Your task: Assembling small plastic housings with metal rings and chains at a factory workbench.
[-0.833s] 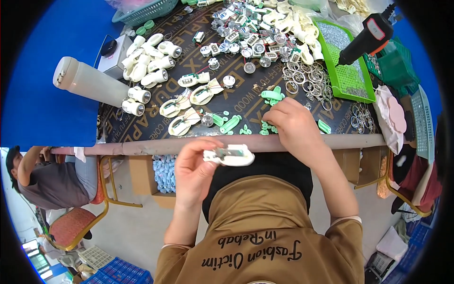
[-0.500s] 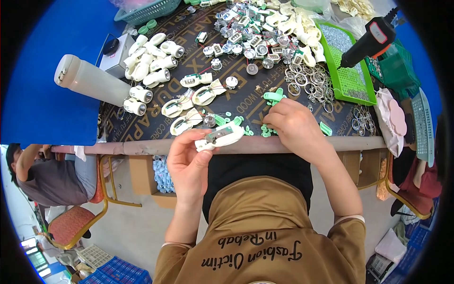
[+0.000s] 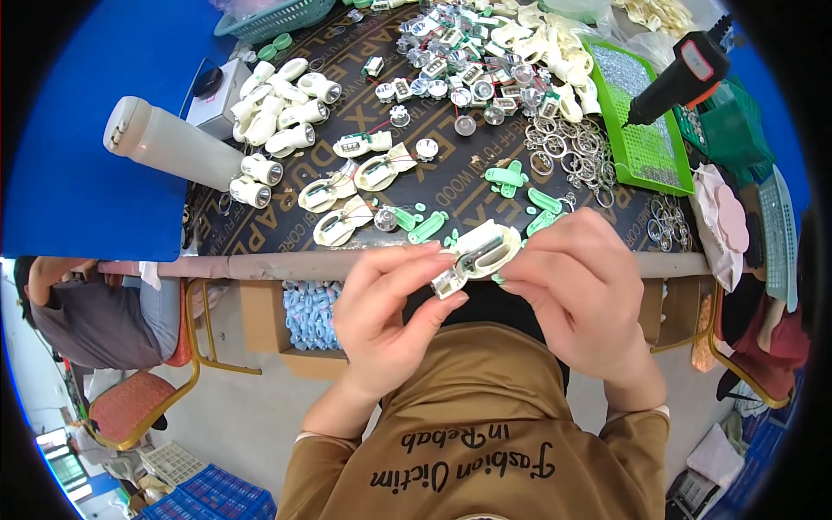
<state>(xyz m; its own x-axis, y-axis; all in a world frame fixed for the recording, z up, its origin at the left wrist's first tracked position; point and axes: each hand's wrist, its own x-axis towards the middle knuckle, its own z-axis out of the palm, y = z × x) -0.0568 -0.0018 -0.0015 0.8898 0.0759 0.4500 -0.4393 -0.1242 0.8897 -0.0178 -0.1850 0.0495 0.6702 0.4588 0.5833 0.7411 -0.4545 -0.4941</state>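
Note:
My left hand [image 3: 390, 308] and my right hand [image 3: 576, 290] together hold a small cream plastic housing [image 3: 475, 256] with a metal part inside, just in front of the table edge [image 3: 286, 264]. The left thumb and fingers pinch its lower left end. My right hand grips its right end, and a bit of green plastic shows under those fingers. Just beyond the hands, loose green plastic clips [image 3: 507, 178] lie on the dark mat [image 3: 468, 186], with open cream housings [image 3: 347, 195] to the left.
A white cylinder bottle [image 3: 169, 143] lies at the left on the blue table. Finished white pieces [image 3: 277, 95], metal rings [image 3: 568, 156], a green tray [image 3: 646, 130] and an electric screwdriver [image 3: 680, 74] sit further back. Another person [image 3: 87, 312] sits at lower left.
Both hands have come together and risen toward me. My right hand left the green clips on the mat and now grips the housing, which the left hand held alone before.

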